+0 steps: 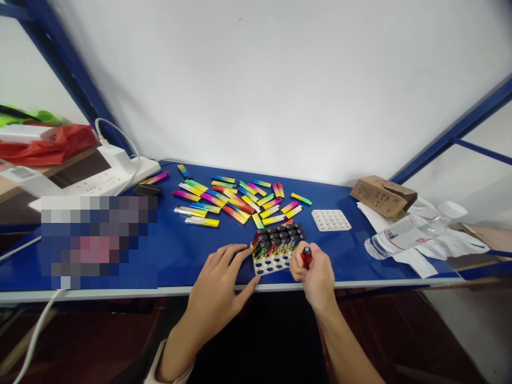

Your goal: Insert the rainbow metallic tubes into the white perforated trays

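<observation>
A white tray with rows of holes (276, 265) lies near the table's front edge. Upright in its back rows stand several black-topped pieces with shiny coloured bodies (276, 240); the front holes show bare. My left hand (218, 282) rests at the tray's left side, fingers spread, index fingertip and thumb by its left corners. Over the tray's right end, my right hand (318, 274) is closed around a red piece with a dark top (306, 257), whose lower part the fingers hide. Behind the tray, several shiny, rainbow-coloured flat pieces (236, 205) lie scattered.
A second white holed tray (331, 220) lies to the right. Beyond it are a brown cardboard box (382, 196), a plastic water bottle (412, 234) and white paper. A white power strip (96, 184) with cables and a dark mouse-like object (147, 190) are at left, near a blurred-out patch.
</observation>
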Action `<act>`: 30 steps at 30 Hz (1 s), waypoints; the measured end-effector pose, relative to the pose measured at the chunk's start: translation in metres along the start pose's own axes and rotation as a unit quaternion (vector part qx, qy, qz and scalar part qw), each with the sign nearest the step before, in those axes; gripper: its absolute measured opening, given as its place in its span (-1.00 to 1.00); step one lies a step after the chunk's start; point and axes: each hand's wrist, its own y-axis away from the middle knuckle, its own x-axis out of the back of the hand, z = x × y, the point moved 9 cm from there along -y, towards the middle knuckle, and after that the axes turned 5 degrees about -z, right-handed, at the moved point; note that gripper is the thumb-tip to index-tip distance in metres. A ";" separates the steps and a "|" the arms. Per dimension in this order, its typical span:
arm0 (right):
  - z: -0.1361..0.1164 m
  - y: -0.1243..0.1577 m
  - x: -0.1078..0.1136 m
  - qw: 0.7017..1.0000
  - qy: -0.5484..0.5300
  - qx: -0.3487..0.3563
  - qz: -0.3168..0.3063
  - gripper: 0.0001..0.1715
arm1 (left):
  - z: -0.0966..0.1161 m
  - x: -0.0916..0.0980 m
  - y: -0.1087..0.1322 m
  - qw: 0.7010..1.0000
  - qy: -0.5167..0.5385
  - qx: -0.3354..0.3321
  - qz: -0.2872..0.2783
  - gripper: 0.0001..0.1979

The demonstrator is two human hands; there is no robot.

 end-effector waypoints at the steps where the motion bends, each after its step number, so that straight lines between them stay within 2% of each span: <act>1: -0.001 0.000 -0.001 1.000 0.000 -0.001 -0.001 -0.40 | 0.000 0.000 0.000 1.000 0.001 0.000 0.000 -0.57; 4: -0.003 0.001 -0.004 1.000 0.004 -0.004 -0.010 -0.36 | 0.000 0.000 0.000 1.000 0.002 0.003 -0.001 -0.56; 12: -0.005 0.005 -0.005 0.999 0.028 0.014 -0.038 -0.41 | 0.000 0.001 0.000 1.000 0.000 -0.003 -0.001 -0.56; 15: -0.015 0.007 -0.013 0.996 0.050 0.021 -0.068 -0.38 | 0.001 0.001 -0.001 1.000 0.001 -0.003 0.003 -0.57; 17: -0.022 0.009 -0.018 0.990 0.099 0.022 -0.096 -0.46 | 0.001 0.001 -0.001 1.000 0.002 -0.001 0.000 -0.57; 20: -0.030 0.015 -0.024 0.972 0.192 0.032 -0.131 -0.74 | 0.002 0.001 0.000 1.000 0.004 0.001 -0.004 -0.56; 22: -0.036 0.018 -0.025 0.956 0.250 0.048 -0.146 -0.83 | 0.001 0.001 0.001 1.000 0.004 0.003 -0.005 -0.56; 27: -0.059 0.024 -0.033 0.889 0.405 0.136 -0.165 -0.90 | 0.000 0.000 0.001 1.000 0.006 0.004 -0.005 -0.56; 30: -0.067 0.025 -0.038 0.873 0.417 0.176 -0.180 -0.86 | 0.000 0.000 0.001 1.000 0.006 0.004 -0.004 -0.56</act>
